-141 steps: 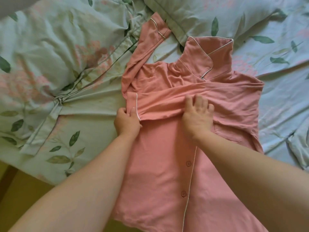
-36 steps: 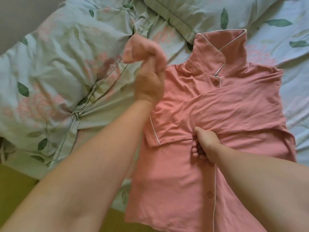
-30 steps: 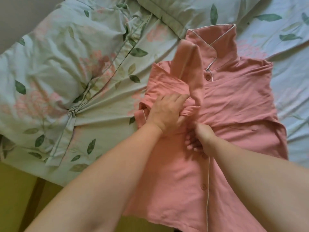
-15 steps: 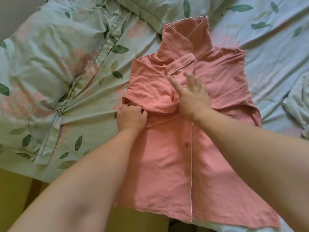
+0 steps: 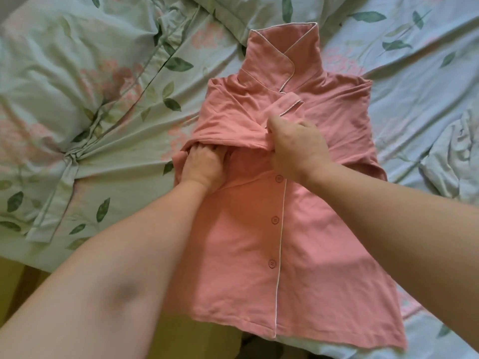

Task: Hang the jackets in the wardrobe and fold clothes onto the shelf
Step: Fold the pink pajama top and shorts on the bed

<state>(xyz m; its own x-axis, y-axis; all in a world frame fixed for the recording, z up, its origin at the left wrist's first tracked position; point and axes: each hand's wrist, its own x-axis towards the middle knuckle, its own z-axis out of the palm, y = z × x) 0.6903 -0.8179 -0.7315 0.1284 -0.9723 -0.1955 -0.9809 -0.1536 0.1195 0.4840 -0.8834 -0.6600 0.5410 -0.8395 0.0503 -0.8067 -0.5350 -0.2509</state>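
Lying button-side up on the floral bed sheet (image 5: pixel 414 73), the pink shirt (image 5: pixel 298 242) has its collar (image 5: pixel 280 53) pointing away and its hem reaching the near edge of the bed. One sleeve (image 5: pixel 233 123) is folded across the chest, and the right hand (image 5: pixel 298 149) pinches it just below the white-piped cuff (image 5: pixel 287 104). The left hand (image 5: pixel 204 167) is tucked under the lower edge of that fold; its fingers are hidden by the cloth, so I cannot tell whether they grip.
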